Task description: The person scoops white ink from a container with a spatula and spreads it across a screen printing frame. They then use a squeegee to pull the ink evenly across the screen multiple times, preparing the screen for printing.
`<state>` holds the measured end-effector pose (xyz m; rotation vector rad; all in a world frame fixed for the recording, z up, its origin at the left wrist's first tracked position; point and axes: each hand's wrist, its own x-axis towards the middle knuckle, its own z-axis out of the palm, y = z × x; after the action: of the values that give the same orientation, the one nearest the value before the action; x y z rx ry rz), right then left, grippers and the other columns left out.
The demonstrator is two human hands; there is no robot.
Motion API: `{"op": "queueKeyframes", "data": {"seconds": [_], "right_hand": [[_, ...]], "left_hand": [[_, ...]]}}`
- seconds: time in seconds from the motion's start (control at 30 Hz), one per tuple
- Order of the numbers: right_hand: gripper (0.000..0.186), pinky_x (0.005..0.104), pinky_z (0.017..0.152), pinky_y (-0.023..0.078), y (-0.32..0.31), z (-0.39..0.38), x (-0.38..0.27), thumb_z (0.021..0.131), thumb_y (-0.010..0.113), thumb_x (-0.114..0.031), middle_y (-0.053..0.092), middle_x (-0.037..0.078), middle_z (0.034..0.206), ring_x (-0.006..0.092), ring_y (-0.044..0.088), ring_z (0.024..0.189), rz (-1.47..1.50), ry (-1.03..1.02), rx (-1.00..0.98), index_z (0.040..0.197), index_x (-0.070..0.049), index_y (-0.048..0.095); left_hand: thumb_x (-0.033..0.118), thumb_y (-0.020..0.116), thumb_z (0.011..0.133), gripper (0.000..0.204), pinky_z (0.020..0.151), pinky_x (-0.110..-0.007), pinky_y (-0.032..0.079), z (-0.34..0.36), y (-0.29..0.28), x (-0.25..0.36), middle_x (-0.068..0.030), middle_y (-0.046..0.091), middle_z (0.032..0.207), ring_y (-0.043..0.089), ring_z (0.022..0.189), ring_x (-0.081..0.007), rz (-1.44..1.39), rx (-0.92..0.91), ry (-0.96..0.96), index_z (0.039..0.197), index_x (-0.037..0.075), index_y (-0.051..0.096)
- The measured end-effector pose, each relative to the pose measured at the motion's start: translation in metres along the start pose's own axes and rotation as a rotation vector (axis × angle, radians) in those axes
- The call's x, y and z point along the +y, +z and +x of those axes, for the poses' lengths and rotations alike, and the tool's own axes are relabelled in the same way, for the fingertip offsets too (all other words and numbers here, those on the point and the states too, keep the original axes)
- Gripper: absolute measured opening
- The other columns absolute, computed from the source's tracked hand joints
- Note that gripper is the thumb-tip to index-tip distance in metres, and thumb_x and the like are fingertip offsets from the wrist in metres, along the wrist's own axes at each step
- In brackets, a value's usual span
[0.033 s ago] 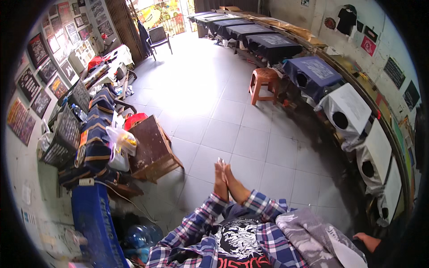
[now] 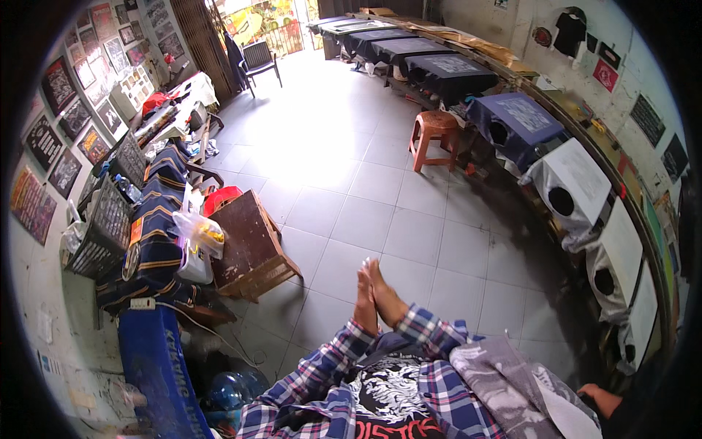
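My left hand (image 2: pixel 364 301) and my right hand (image 2: pixel 385 294) are raised in front of my chest, palms against each other. Their fingers stretch straight ahead, and I see no object between them. Both arms wear the sleeves of a blue, red and white plaid shirt (image 2: pixel 303 377), which hangs over a black T-shirt (image 2: pixel 391 388) with a white print. A grey patterned cloth (image 2: pixel 497 377) lies at my right side. Past it, at the lower right, another person's hand (image 2: pixel 603 399) comes in from a dark sleeve.
A worn brown wooden table (image 2: pixel 252 249) stands to the left, beside a plastic bag (image 2: pixel 201 230). An orange stool (image 2: pixel 436 139) is ahead. Along the right runs a row of boards with shirts stretched on them (image 2: pixel 574 179). A blue bench (image 2: pixel 157 366) and a clear water jug (image 2: pixel 232 388) are at lower left.
The view has shifted very slightly. My right hand sits a little further right and shows more of its back; the palms stay together.
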<state>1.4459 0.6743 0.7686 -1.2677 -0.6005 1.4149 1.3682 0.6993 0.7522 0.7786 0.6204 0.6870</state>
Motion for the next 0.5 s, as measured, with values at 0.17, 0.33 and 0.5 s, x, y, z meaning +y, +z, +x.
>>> {"op": "queueKeyframes", "data": {"seconds": [0.17, 0.33, 0.5], "right_hand": [[0.107, 0.0376, 0.131, 0.007, 0.016, 0.185, -0.07, 0.098, 0.024, -0.082, 0.011, 0.016, 0.174, 0.0289, 0.007, 0.161, 0.001, 0.152, -0.119, 0.166, -0.001, 0.006], [0.099, 0.0383, 0.13, 0.012, 0.071, 0.353, -0.132, 0.102, 0.024, -0.076, 0.012, 0.018, 0.173, 0.0282, 0.009, 0.161, -0.142, -0.038, -0.212, 0.166, -0.001, 0.01], [0.107, 0.039, 0.13, 0.011, 0.056, 0.562, -0.197, 0.099, 0.029, -0.08, 0.009, 0.02, 0.174, 0.0287, 0.009, 0.161, -0.058, 0.077, -0.033, 0.165, 0.002, 0.011]], "left_hand": [[0.074, 0.028, 0.104, 0.1, 0.13, -0.039, 0.002, 0.158, -0.056, 0.093, -0.0152, 0.006, 0.175, 0.001, 0.162, -0.0272, -0.128, 0.031, -0.016, 0.166, -0.001, 0.007], [0.072, 0.031, 0.105, 0.096, 0.131, -0.038, 0.004, 0.326, -0.13, 0.194, -0.015, 0.011, 0.175, 0.006, 0.161, -0.0258, -0.143, 0.274, 0.101, 0.166, -0.001, 0.011], [0.065, 0.029, 0.109, 0.088, 0.13, -0.036, 0.008, 0.5, -0.179, 0.238, -0.014, 0.011, 0.175, 0.007, 0.161, -0.024, -0.095, 0.014, 0.104, 0.166, 0.001, 0.012]]}}
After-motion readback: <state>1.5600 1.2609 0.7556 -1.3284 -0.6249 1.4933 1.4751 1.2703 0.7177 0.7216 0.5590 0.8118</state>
